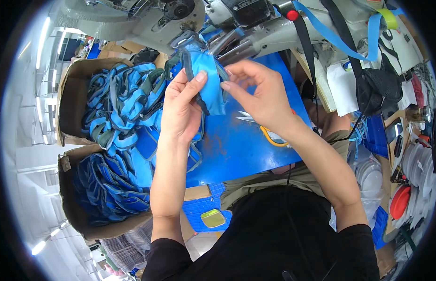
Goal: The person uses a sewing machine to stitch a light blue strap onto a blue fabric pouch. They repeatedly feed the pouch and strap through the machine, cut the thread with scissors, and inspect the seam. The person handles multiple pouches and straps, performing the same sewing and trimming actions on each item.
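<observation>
A light-blue fabric piece with dark grey edge binding (209, 96) hangs under the sewing machine (190, 23), its upper end close to the machine's foot area. My left hand (181, 105) grips its left side, thumb lying on top of the cloth and fingers curled behind. At the right edge of the cloth, my right hand (265, 91) pinches the dark binding between thumb and fingers. Just below my right wrist lies a pair of scissors with orange handles (274, 136) on the blue tabletop (227, 154).
Left of the table, a cardboard box (70, 100) holds tangled blue-and-grey fabric strips; a nearer box (82, 229) holds darker blue pieces. Blue and black straps (337, 37) hang at the upper right. Round spools and a red disc (399, 202) crowd a shelf at far right.
</observation>
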A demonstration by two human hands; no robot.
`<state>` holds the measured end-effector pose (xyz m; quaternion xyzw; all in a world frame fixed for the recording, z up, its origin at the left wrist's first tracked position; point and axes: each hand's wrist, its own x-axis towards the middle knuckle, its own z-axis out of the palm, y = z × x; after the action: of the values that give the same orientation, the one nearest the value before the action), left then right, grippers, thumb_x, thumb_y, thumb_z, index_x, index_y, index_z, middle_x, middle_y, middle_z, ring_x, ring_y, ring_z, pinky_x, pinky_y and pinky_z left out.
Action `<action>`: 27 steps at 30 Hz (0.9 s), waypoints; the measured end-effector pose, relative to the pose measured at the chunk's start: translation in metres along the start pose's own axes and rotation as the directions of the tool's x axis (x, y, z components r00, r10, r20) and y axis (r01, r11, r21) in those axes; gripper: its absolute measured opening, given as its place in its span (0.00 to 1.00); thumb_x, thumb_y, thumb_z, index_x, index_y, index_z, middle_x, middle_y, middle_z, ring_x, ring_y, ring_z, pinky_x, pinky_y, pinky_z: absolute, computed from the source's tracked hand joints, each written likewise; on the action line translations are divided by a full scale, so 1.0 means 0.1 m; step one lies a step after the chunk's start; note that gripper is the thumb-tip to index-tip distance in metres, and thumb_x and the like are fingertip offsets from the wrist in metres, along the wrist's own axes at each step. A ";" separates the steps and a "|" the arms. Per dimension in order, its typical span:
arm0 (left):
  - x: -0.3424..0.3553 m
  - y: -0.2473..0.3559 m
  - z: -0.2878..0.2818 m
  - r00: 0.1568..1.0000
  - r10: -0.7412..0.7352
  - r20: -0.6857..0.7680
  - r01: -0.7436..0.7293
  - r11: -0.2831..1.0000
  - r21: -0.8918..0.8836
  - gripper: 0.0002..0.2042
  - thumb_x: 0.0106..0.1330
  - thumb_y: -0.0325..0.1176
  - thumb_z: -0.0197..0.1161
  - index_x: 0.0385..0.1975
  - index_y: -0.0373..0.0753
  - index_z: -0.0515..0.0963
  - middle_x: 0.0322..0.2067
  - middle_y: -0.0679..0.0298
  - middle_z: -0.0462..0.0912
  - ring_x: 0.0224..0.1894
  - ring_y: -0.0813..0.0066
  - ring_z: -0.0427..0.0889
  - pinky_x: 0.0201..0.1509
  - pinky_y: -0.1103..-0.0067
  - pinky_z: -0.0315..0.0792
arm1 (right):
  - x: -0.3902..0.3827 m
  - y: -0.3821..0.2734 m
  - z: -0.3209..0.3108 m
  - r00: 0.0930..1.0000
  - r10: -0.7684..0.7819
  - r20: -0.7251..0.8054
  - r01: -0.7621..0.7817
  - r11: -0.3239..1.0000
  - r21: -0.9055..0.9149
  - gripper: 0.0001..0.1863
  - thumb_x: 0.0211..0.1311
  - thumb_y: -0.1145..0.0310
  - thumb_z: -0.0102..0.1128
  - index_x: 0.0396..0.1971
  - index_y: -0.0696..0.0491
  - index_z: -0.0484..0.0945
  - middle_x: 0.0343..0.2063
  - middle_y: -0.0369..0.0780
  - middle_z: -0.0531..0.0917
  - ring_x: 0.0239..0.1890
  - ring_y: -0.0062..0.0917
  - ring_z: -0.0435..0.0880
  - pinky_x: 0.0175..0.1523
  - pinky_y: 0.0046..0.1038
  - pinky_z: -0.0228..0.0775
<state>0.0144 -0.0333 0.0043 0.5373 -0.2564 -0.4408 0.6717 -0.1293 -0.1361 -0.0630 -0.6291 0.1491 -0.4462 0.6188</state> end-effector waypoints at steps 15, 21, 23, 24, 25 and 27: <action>-0.08 -0.11 0.15 0.992 0.108 -0.066 -0.098 0.986 0.136 0.12 0.68 0.24 0.70 0.49 0.34 0.80 0.39 0.63 0.90 0.38 0.81 0.87 0.45 0.82 0.80 | 0.07 0.03 0.10 0.983 -0.166 -0.085 0.150 0.975 -0.162 0.09 0.59 0.78 0.67 0.40 0.57 0.84 0.33 0.43 0.87 0.37 0.32 0.89 0.42 0.30 0.80; 0.05 0.02 0.07 0.998 0.067 -0.007 -0.065 0.986 0.153 0.10 0.69 0.26 0.68 0.48 0.33 0.81 0.41 0.62 0.89 0.39 0.79 0.87 0.46 0.80 0.81 | 0.09 0.10 0.24 0.964 -0.158 -0.212 0.137 0.985 -0.109 0.08 0.58 0.76 0.70 0.39 0.57 0.84 0.34 0.42 0.87 0.35 0.31 0.89 0.41 0.30 0.80; 0.08 0.09 0.04 1.000 0.008 -0.002 -0.008 0.996 0.084 0.09 0.71 0.27 0.67 0.48 0.34 0.81 0.42 0.61 0.89 0.39 0.78 0.88 0.47 0.79 0.82 | 0.05 0.12 0.29 0.957 -0.119 -0.263 0.092 0.989 -0.111 0.09 0.58 0.73 0.72 0.37 0.57 0.83 0.34 0.42 0.88 0.34 0.31 0.89 0.41 0.30 0.79; 0.09 0.13 0.02 1.000 -0.027 0.007 0.026 0.998 0.054 0.10 0.72 0.29 0.65 0.49 0.34 0.81 0.43 0.61 0.88 0.42 0.76 0.88 0.50 0.76 0.82 | 0.01 0.14 0.32 0.954 -0.073 -0.291 0.043 0.993 -0.107 0.10 0.57 0.71 0.73 0.37 0.57 0.83 0.34 0.42 0.88 0.34 0.31 0.89 0.40 0.30 0.79; 0.08 0.15 -0.01 0.998 -0.055 0.003 0.055 0.998 0.009 0.11 0.72 0.29 0.65 0.50 0.34 0.80 0.43 0.61 0.88 0.44 0.74 0.88 0.53 0.75 0.82 | -0.02 0.17 0.36 0.948 -0.026 -0.318 -0.006 0.995 -0.101 0.11 0.57 0.70 0.74 0.36 0.57 0.82 0.34 0.42 0.88 0.34 0.31 0.89 0.40 0.30 0.79; 0.10 0.18 -0.08 0.992 -0.122 -0.030 0.120 0.991 -0.063 0.11 0.72 0.29 0.64 0.50 0.33 0.80 0.44 0.60 0.88 0.45 0.72 0.87 0.55 0.73 0.81 | -0.08 0.20 0.44 0.937 0.094 -0.337 -0.093 0.995 0.019 0.13 0.56 0.68 0.75 0.36 0.58 0.82 0.31 0.42 0.88 0.32 0.29 0.89 0.39 0.29 0.80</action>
<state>0.0315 -0.0375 0.0182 0.5385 -0.1981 -0.4792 0.6642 -0.0934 -0.1055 -0.0764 -0.5348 0.2821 -0.5176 0.6054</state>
